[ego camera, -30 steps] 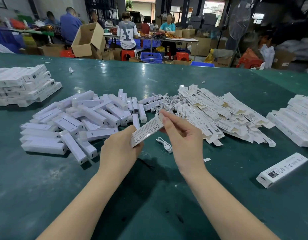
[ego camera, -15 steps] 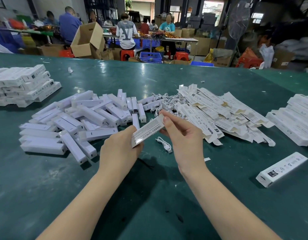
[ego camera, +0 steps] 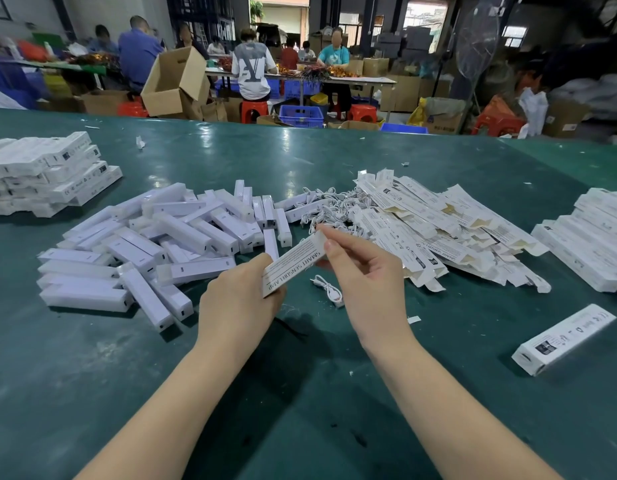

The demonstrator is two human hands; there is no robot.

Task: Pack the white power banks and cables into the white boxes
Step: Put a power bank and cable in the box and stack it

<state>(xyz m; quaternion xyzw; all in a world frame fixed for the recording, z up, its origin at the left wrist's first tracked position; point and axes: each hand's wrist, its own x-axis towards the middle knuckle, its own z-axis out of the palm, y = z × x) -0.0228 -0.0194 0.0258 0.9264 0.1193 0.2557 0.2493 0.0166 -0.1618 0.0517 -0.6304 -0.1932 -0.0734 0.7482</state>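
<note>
Above the middle of the green surface (ego camera: 92, 375), a left hand (ego camera: 236, 303) grips one end of a thin white box (ego camera: 293, 263) while the right hand (ego camera: 364, 277) pinches the other; the card looks light and easily crushed, best held by its edges.

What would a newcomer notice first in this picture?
Both hands, left and right, hold one long white printed cardboard box above the green table. Behind it lie a heap of white rectangular power banks on the left and a pile of flat unfolded white boxes on the right.
</note>
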